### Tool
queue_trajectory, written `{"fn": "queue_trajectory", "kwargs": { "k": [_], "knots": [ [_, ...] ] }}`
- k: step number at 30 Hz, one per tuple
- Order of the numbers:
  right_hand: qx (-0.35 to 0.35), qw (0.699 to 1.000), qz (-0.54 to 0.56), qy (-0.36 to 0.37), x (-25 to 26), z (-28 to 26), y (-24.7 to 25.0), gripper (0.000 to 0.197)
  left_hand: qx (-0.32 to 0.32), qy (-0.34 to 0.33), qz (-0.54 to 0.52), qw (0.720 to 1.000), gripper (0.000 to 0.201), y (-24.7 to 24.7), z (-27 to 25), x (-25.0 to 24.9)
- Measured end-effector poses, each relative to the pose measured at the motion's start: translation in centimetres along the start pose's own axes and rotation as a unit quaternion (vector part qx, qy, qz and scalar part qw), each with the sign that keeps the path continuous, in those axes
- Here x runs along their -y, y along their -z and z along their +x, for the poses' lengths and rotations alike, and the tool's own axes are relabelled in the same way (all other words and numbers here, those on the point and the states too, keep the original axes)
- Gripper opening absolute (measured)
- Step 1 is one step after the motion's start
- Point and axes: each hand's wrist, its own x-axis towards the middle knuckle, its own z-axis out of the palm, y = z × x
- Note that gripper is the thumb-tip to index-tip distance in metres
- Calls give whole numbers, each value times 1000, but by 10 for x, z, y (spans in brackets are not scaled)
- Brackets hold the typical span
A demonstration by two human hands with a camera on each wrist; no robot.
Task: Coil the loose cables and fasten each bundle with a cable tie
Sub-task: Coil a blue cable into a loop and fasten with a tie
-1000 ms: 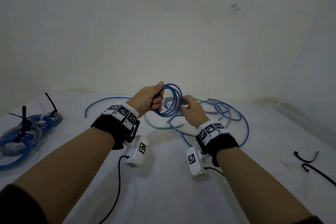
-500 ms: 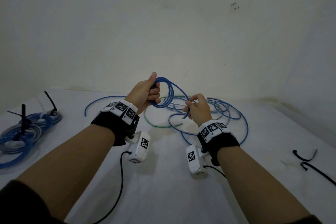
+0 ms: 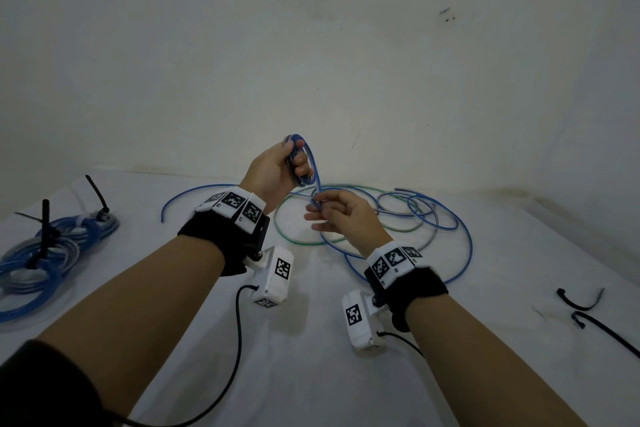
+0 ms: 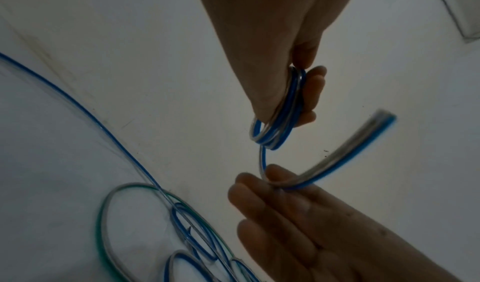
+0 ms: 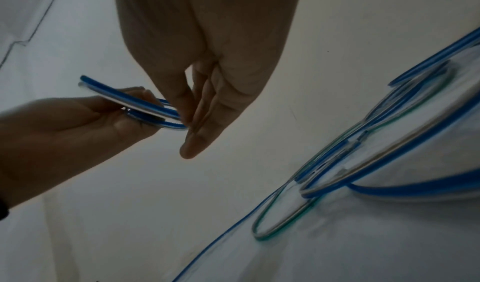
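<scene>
L hand [image 3: 273,170] grips blue coil [image 3: 304,159] (R hand [image 3: 341,218] pinches tail).

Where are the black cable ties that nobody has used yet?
In the head view, two loose black cable ties lie on the white table at the far right edge, to the right of the right hand.

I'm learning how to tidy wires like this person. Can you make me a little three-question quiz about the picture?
1. True or false: the left hand holds a small blue coil up off the table.
2. What does the right hand pinch? A) a black cable tie B) the blue cable's loose end C) the green cable
3. Fill in: the tied bundles lie at the far ____ of the table.

Key: 1 true; 2 B; 3 left.
</scene>
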Motion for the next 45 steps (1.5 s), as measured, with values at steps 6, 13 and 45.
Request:
{"fn": "queue_trajectory", "kwargs": {
  "k": [6,13,45],
  "knots": [
    [-85,991,-74,67,7,2,-10,4,8,-41,94,995,27,0,-1,14],
    [-134,983,-96,78,7,-1,-6,6,20,-37,131,991,29,-8,-1,34],
    [-279,949,-145,28,56,-99,195,15,254,208,126,936,35,-184,7,142]
  ]
}}
